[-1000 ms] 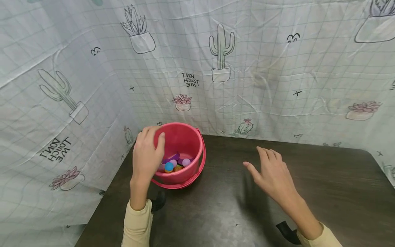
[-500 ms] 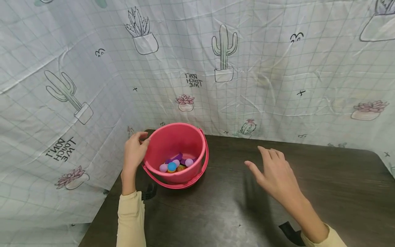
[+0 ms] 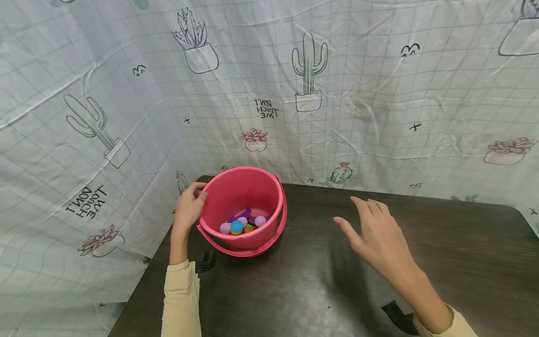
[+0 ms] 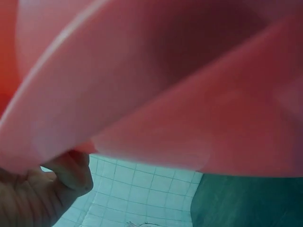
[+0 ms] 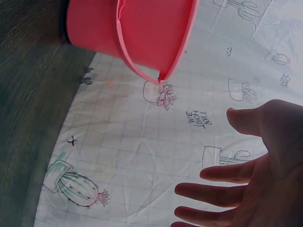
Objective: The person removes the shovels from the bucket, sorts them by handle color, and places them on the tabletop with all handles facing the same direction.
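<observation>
The pink bucket (image 3: 242,187) was seen on the dark wooden table (image 3: 303,285), near its far left corner, with its handle (image 3: 252,253) lowered round the near side. Its left rim was gripped by the left hand (image 3: 188,210), whose fingers were shown bent beneath the lip in the left wrist view; the exact placing of the thumb could not be told. The right hand (image 3: 381,234) was held above the table, well apart from the bucket, with its fingers spread wide and nothing grasped. Inside the bucket, a blue ball (image 3: 236,226), lilac balls (image 3: 260,221) and purple pieces (image 3: 248,212) were gathered. The table was backed by a cactus-printed sheet (image 3: 358,93).
</observation>
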Demonstrator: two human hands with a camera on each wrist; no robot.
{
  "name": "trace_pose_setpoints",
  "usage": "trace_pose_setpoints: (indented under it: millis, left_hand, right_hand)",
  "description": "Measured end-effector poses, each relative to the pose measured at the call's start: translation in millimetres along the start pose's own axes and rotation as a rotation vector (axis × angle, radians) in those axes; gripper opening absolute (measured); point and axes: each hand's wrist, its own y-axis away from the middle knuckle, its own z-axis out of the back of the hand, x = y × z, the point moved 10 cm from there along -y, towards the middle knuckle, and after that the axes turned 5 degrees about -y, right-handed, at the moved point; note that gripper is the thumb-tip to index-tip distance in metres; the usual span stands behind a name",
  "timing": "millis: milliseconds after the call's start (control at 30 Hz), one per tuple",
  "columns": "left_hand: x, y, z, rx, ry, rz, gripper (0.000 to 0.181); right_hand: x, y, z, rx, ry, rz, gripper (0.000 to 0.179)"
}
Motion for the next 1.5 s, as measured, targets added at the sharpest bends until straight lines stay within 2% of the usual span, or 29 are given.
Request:
trace_pose_setpoints:
  millis: [167, 433, 933, 1033, 1233, 1300, 1367, 1500]
  left_hand:
    - [5.3, -0.4, -2.4, 0.008, 0.055, 0.019, 0.032]
    - [6.3, 0.3, -6.6, 0.013, 0.18, 0.001, 0.031]
    - [16.4, -1.8, -7.2, -0.03, 0.29, -0.003, 0.031]
    - [13.7, -0.6, -5.2, -0.02, 0.314, 0.012, 0.032]
    - [-10.7, 15.6, 8.0, -0.03, 0.318, 0.0, 0.032]
    - [-13.0, 17.2, 8.6, -0.035, 0.321, -0.006, 0.033]
    - [-8.0, 14.0, 6.0, -0.038, 0.328, -0.005, 0.033]
    - [12.3, 1.7, -1.5, -0.042, 0.359, -0.001, 0.033]
  right_hand:
    - [5.0, -4.1, -1.3, 0.003, -0.025, 0.012, 0.058]
    - [14.4, -11.4, -2.8, 0.004, -0.048, 0.024, 0.056]
    - [47.9, -31.3, -14.3, -0.008, -0.113, 0.099, 0.051]
    - [59.8, -37.6, -16.4, -0.021, -0.153, 0.136, 0.048]
    - [84.3, -48.8, -26.7, -0.016, -0.217, 0.188, 0.045]
    - [91.2, -51.6, -29.7, -0.019, -0.23, 0.205, 0.044]
    - [97.2, -54.3, -33.3, -0.017, -0.24, 0.212, 0.044]
    - [108.4, -59.9, -43.7, 0.016, -0.263, 0.213, 0.041]
